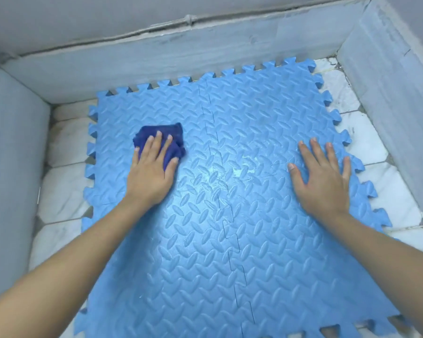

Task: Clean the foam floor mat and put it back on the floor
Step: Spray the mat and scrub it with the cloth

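Note:
A light blue foam mat of interlocking tiles with toothed edges lies flat on the white tiled floor. A wet, shiny patch shows near its middle. My left hand presses a crumpled dark blue cloth onto the mat's left part with straight fingers. My right hand lies flat on the mat near its right edge, fingers spread, holding nothing.
White marble floor tiles show on the left and right of the mat. Grey skirting walls close the floor in at the back, left and right, close to the mat's far edge.

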`<act>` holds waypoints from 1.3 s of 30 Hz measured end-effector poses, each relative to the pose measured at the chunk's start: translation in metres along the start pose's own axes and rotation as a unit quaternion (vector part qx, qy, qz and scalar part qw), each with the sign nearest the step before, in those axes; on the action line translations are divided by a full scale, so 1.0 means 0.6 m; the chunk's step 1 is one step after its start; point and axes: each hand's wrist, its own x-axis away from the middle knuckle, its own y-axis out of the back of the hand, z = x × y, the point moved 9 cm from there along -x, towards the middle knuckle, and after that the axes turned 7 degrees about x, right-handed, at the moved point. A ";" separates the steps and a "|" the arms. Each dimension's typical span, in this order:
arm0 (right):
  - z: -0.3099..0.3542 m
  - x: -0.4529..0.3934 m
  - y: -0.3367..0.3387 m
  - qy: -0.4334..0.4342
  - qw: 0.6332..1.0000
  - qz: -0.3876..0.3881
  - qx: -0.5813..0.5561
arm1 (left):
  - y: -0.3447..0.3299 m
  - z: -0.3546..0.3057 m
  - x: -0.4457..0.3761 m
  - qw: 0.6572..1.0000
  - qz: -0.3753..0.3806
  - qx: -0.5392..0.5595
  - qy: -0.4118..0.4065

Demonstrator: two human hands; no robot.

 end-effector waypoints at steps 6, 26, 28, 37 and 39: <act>0.004 0.003 0.000 0.004 1.000 0.019 0.013 | -0.051 -0.127 0.076 0.992 0.012 -0.040 -0.120; 0.197 0.237 -0.039 0.181 0.979 0.057 0.074 | -0.076 -0.093 0.462 0.972 0.101 -0.056 -0.206; 0.202 0.234 -0.042 0.188 0.978 0.073 0.051 | -0.055 -0.015 0.441 0.989 0.064 -0.038 -0.125; -0.049 0.181 0.007 -0.025 0.996 0.067 0.060 | 0.012 0.141 0.404 0.996 0.007 -0.039 0.082; -0.132 0.186 0.025 -0.112 0.991 0.056 0.037 | -0.018 0.040 0.429 0.995 0.052 -0.056 -0.061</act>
